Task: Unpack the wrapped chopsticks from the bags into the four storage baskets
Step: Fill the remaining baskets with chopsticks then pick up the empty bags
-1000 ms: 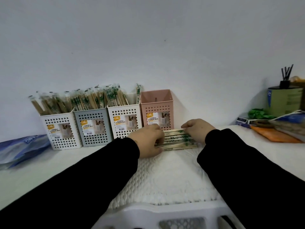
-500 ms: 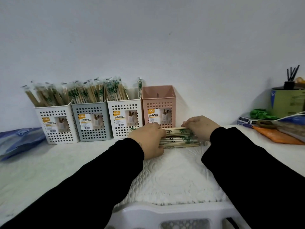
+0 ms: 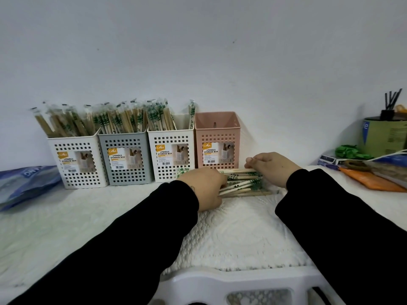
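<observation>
step: gathering loose wrapped chopsticks [image 3: 241, 183] before pink basket [image 3: 217, 137]. my left hand [image 3: 204, 187] curls around bundle end, right hand [image 3: 272, 168] pinches other end. next: lift together, stand in pink basket.

We see four perforated plastic baskets, matt: the white basket [image 3: 76, 160], the grey basket [image 3: 125, 159], a second white basket [image 3: 171, 158] and the pink basket [image 3: 217, 139], each with a printed paper label. The wrapped chopsticks [image 3: 241, 183] look like pale wood in clear, glossy film. Beneath them lies a white cloth [image 3: 242, 234] with a rough, embossed weave. Our sleeves [image 3: 132, 249] are matt black fabric, and the blue bag [image 3: 24, 183] is shiny plastic
</observation>
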{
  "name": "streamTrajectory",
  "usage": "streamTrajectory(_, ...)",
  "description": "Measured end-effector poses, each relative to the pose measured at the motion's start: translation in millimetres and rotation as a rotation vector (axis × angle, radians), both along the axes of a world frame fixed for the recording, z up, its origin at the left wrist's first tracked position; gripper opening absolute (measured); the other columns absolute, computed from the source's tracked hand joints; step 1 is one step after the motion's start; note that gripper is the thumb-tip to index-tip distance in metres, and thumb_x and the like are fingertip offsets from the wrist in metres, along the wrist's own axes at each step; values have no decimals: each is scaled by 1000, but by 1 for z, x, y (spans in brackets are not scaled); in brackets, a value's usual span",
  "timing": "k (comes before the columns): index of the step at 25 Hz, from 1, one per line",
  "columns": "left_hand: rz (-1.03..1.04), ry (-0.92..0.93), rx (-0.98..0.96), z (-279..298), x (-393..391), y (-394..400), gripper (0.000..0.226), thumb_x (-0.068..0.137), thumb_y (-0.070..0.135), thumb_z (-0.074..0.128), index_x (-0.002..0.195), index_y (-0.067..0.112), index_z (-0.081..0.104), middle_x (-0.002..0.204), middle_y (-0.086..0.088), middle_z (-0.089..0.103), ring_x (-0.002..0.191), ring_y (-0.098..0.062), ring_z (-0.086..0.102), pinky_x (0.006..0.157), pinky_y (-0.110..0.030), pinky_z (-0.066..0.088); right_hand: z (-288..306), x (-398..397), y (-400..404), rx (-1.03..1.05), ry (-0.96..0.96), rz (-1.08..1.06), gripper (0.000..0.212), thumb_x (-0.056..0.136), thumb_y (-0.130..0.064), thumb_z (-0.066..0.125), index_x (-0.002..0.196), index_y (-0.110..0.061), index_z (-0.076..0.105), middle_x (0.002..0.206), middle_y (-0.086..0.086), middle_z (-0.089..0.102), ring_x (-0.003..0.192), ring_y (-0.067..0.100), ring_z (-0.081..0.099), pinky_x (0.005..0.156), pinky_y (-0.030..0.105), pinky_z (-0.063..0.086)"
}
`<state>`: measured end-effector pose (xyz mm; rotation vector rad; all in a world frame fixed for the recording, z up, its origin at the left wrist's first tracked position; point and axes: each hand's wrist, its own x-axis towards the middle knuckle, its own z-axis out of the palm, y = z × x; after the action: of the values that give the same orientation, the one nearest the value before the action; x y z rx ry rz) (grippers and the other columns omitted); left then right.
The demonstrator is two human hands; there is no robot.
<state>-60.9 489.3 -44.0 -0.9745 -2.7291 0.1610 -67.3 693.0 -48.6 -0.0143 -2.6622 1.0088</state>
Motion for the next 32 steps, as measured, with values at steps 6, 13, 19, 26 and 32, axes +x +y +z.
streamTrajectory(6,-12,-10,-34,4,2,-2,29,87,30,61,112,16,61,103,-5,63,91,-23,59,75,-32,51,0,3,-5,173,20,5,20,89,-37,59,99,-25,72,103,-6,68,101,15,61,86,27,43)
streamTrajectory(13,53,-25,-127,6,3,-6,25,85,28,61,106,15,63,99,-5,63,88,-23,60,67,-32,48,-3,-1,-29,397,-1,93,50,77,-51,69,125,-40,59,133,-10,55,121,14,50,106,34,39)
streamTrajectory(19,104,-58,-190,12,1,-24,21,84,23,61,104,16,58,95,-3,61,84,-20,59,65,-31,48,-3,-1,-38,638,-20,113,62,79,-53,64,137,-45,43,141,-10,46,128,16,44,109,42,33)
streamTrajectory(26,94,20,-7,8,-4,-76,6,86,28,55,92,29,56,93,6,57,86,-17,57,75,-33,51,-5,-2,-54,687,14,183,33,80,-32,64,111,-24,55,119,0,58,106,19,52,94,34,45)
streamTrajectory(32,164,74,309,14,-5,-88,30,86,26,59,64,26,38,76,8,44,75,-19,48,67,-30,38,-6,5,-55,651,79,194,33,78,-25,58,110,-19,61,109,0,57,99,20,56,86,29,48)
